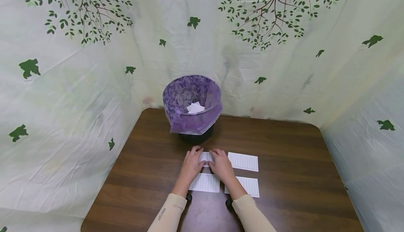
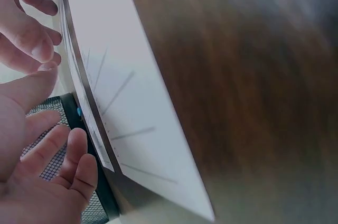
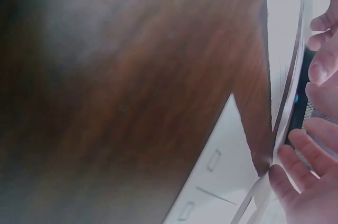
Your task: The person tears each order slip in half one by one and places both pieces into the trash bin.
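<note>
Four sheets are laid out in two rows, so several white ruled paper slips lie on the table. Over the far left slip (image 1: 206, 156) both hands meet, covering its two ends. My left hand (image 1: 190, 164) rests at its left end, fingers loosely bent, thumb toward the middle. At the right end lies my right hand (image 1: 222, 165), its thumb close to the left thumb. Neither wrist view shows a clear pinch on the paper. Nearer me are the near left slip (image 1: 205, 183) and the near right slip (image 1: 250, 186), partly under the right wrist. The far right slip (image 1: 243, 161) sits beside the right hand.
Just beyond the hands stands a dark mesh bin (image 1: 195, 137) lined with a purple patterned bag (image 1: 176, 98). White paper pieces (image 1: 195, 107) are inside it. The brown wooden table (image 1: 293, 154) ends at a leaf-printed curtain (image 1: 240, 95) behind and at the sides.
</note>
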A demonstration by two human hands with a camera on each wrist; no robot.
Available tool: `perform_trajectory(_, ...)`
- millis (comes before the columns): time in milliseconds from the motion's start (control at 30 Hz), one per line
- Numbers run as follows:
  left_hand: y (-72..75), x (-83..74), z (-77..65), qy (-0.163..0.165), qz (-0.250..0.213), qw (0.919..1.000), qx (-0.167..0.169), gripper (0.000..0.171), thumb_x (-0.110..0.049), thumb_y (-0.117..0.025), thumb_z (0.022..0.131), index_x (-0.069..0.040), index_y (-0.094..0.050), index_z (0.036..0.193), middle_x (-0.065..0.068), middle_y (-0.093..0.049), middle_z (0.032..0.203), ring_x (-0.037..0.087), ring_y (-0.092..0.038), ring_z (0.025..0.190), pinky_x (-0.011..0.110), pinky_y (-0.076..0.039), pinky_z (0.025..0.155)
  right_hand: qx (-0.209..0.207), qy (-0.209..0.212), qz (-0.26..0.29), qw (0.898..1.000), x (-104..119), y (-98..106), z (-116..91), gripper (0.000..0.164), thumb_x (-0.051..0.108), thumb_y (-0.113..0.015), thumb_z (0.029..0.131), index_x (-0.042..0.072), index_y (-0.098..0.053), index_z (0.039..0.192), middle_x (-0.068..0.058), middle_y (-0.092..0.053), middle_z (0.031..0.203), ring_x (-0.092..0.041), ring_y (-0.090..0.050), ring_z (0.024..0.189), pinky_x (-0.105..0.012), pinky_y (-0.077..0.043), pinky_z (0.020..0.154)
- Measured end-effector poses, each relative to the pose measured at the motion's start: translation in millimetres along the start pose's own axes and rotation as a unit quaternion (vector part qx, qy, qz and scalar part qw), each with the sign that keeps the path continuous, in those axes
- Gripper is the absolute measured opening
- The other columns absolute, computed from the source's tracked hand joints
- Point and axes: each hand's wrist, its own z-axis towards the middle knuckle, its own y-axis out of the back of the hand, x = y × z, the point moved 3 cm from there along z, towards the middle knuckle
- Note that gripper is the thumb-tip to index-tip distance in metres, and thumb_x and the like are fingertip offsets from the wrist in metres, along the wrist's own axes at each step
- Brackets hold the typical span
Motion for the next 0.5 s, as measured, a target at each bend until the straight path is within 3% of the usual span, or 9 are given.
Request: perform_trajectory(500, -7.1, 0.1, 0.3, -0.001, 0.018, 0.9997, 0.016, 0.056, -0.018, -0.088, 0.087, -0.002, -0.068, 0.138, 0.014, -0.064, 0.137, 0.037, -0.062, 0.108, 0.048, -0.054, 0.097, 0.010, 0.014, -0.035, 0.999, 2.1, -4.6, 3.9, 0.048, 0.020, -0.086, 0.089, 0.004, -0.073, 0.132, -0.012, -0.072, 0.128, -0.032, -0.063, 0.118, -0.045, -0.056, 0.101)
